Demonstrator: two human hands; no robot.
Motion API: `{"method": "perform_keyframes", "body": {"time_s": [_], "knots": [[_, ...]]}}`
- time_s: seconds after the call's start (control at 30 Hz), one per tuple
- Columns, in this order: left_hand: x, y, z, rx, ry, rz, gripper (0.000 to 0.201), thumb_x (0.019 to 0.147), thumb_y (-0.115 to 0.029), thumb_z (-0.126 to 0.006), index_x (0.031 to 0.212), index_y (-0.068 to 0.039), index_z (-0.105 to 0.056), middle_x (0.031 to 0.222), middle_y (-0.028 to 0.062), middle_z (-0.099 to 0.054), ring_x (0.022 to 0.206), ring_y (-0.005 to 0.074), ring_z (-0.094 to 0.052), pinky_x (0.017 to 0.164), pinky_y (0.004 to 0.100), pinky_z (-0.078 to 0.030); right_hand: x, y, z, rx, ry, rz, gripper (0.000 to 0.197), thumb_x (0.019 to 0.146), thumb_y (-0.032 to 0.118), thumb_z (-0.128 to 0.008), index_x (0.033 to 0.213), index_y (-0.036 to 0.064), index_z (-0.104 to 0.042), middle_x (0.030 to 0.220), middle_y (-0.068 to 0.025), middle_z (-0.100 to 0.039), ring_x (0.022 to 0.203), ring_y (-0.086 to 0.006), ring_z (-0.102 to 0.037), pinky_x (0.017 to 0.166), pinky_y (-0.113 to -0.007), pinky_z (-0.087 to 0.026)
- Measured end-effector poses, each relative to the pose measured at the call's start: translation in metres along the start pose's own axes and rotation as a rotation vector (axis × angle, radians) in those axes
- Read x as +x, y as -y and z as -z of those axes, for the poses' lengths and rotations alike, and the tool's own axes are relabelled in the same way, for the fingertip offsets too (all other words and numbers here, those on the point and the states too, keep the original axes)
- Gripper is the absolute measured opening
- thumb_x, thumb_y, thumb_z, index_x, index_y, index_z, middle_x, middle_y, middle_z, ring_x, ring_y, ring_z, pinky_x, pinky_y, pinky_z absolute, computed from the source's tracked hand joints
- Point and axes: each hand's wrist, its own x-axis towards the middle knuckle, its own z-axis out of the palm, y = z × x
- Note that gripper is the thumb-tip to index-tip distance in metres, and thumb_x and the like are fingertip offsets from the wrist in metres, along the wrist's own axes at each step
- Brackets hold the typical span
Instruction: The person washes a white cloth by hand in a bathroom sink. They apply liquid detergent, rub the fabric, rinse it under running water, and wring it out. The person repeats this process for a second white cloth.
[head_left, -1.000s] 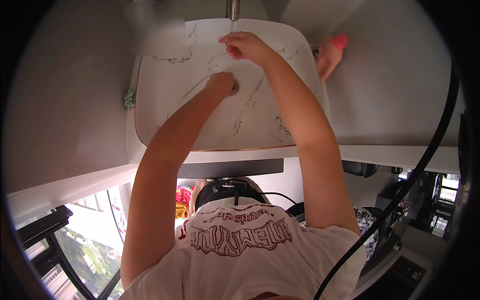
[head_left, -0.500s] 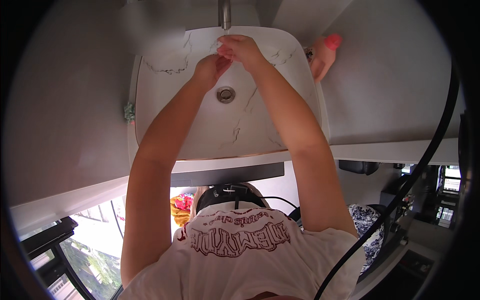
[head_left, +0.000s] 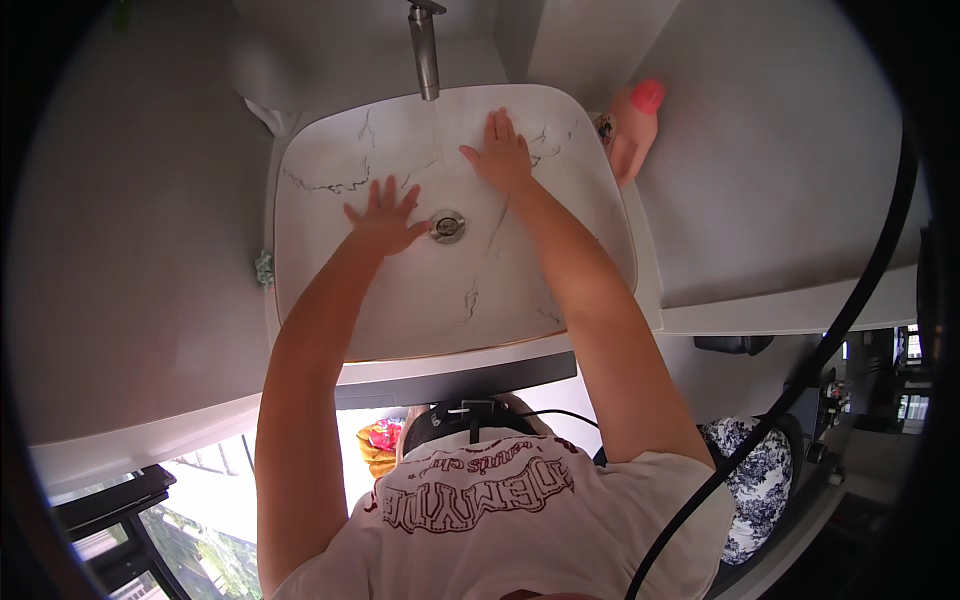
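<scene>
Both bare hands are over a white washbasin [head_left: 400, 320] with grey marble-like veins. My left hand [head_left: 383, 220] is open, palm down, its fingers spread and its thumb beside the round metal drain [head_left: 447, 227]. Farther off and to the right, my right hand [head_left: 503, 158] is open too, its fingers stretched toward the basin's far side. Neither holds anything. A brushed-metal faucet [head_left: 424, 55] stands at the far edge, with what looks like a thin stream of water falling between the hands. Whether either palm touches the basin I cannot tell.
A pale pink bottle with a red cap [head_left: 630, 130] stands right of the basin. At the left rim is a small grey-green plant-like thing [head_left: 264, 270]. A black cable [head_left: 850, 320] runs down the right side. A blue-and-white patterned cushion [head_left: 757, 480] shows at lower right.
My hands were together under the faucet; now they are apart, the left nearer me by the drain, the right to the right. The view has shifted, so the basin sits lower.
</scene>
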Motion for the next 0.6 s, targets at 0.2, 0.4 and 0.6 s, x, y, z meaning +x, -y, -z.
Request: {"method": "perform_keyframes", "body": {"time_s": [0.2,0.4,0.6], "knots": [[-0.013,0.047,0.002,0.056,0.024,0.186,0.075,0.084,-0.064,-0.035,0.144,-0.029,-0.007,0.150,0.0128,0.005,0.138,0.0324,0.007,0.103,0.0617,0.000,-0.001,0.035,0.001,-0.077,0.013,-0.015,0.076,0.089,0.052,-0.039,0.143,0.0046,-0.012,0.151,-0.0097,-0.004,0.139,-0.0218,-0.006,0.109,-0.047,-0.015],[-0.009,0.046,0.000,0.083,0.027,0.187,0.074,0.084,-0.064,-0.033,0.145,-0.029,-0.007,0.151,0.0126,0.004,0.138,0.0325,0.006,0.104,0.0614,0.000,-0.008,0.036,0.001,-0.209,0.091,0.132,0.072,0.089,0.048,-0.041,0.142,0.0061,-0.015,0.151,-0.0069,-0.006,0.139,-0.0199,-0.008,0.109,-0.045,-0.016],[-0.006,0.047,0.000,0.085,0.044,0.199,0.076,0.084,-0.065,-0.033,0.145,-0.029,-0.006,0.151,0.0123,0.005,0.138,0.0323,0.005,0.104,0.0614,0.000,-0.004,0.020,-0.001,-0.174,-0.008,0.141,0.072,0.089,0.048,-0.042,0.141,0.0045,-0.018,0.150,-0.0056,-0.010,0.137,-0.0212,-0.012,0.108,-0.037,-0.019]]}}
